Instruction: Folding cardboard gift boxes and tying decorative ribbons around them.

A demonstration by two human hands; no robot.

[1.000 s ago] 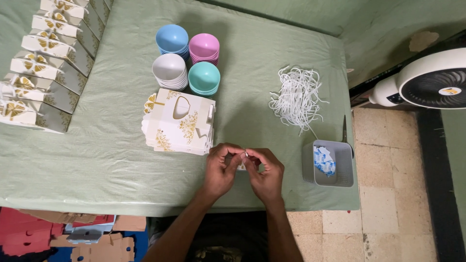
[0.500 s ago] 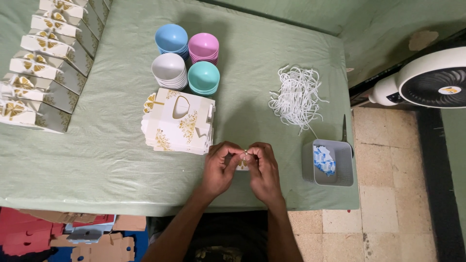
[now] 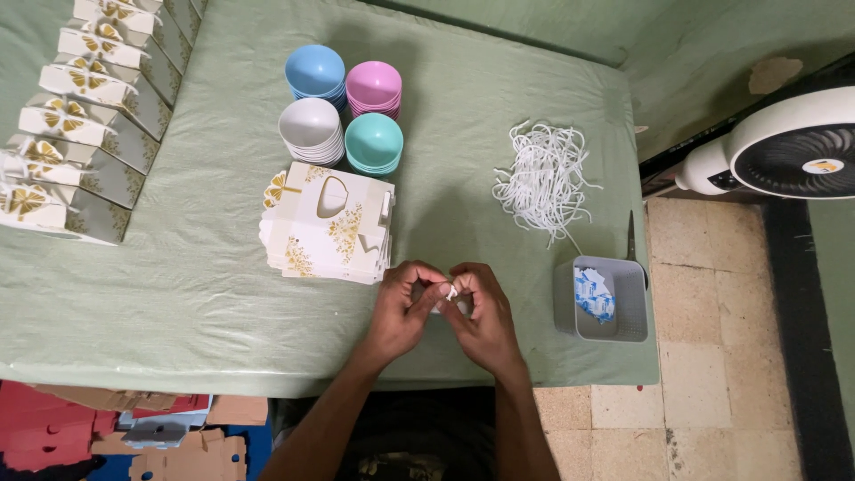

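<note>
Both sets of our fingertips pinched one small white piece (image 3: 451,291), our left hand (image 3: 401,312) and right hand (image 3: 484,319) closed on it together just above the green cloth (image 3: 205,294) near the table's front edge. What the piece was, we could not tell; it looked like a bit of cord. Just left of the hands lay a stack of flat cream boxes (image 3: 328,233), with four stacks of bowls (image 3: 343,111) beyond. A heap of white cords (image 3: 543,178) sat to the right, a grey tray (image 3: 604,301) nearer. We judged the piece could slip from so tight a pinch and drop off the edge.
</note>
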